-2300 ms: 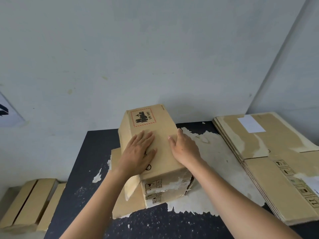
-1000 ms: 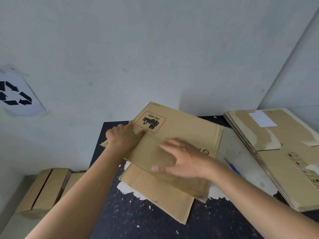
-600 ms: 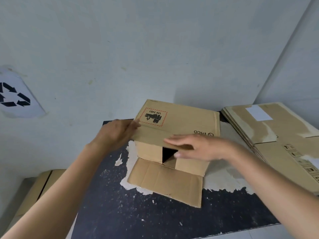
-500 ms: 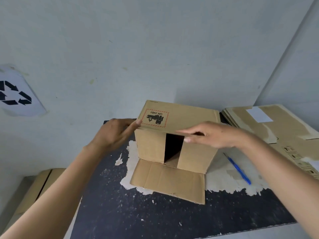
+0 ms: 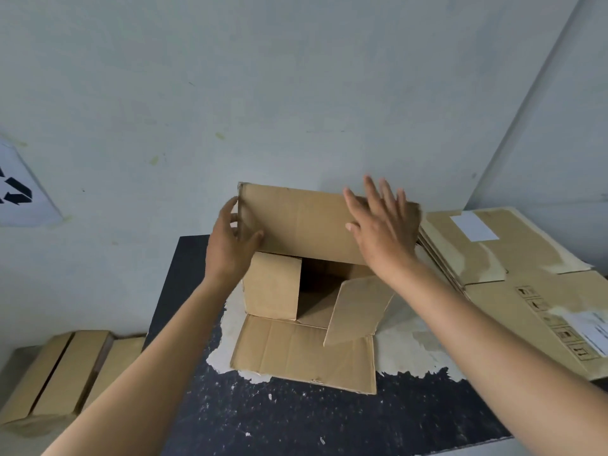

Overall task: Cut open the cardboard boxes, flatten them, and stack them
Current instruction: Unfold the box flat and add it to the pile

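Cardboard box (image 5: 273, 291) sits at the back of the dark table (image 5: 296, 419), its near end open toward us, just left of the stack of flattened boxes (image 5: 513, 268). Our left hand (image 5: 230, 245) pinches the left edge of the raised upper flap (image 5: 302, 222), thumb in front and fingers behind. Our right hand (image 5: 378, 225) is spread, fingers straight, over the flap's right part, and we cannot tell whether the palm actually touches.

The lower flap (image 5: 302, 353) lies flat on the table, the left side flap (image 5: 276, 278) is folded across the opening, and the right side flap (image 5: 358, 307) leans outward. To flatten this well, we judge that all four flaps should swing clear first. Then we press on opposite corners so the walls fold along their creases rather than buckle.

The raised flap hides the box's far end, so we cannot say whether that end is cut open. No cutter shows. The stack runs off the right edge, and a recycling sign (image 5: 19, 195) is cropped at left.
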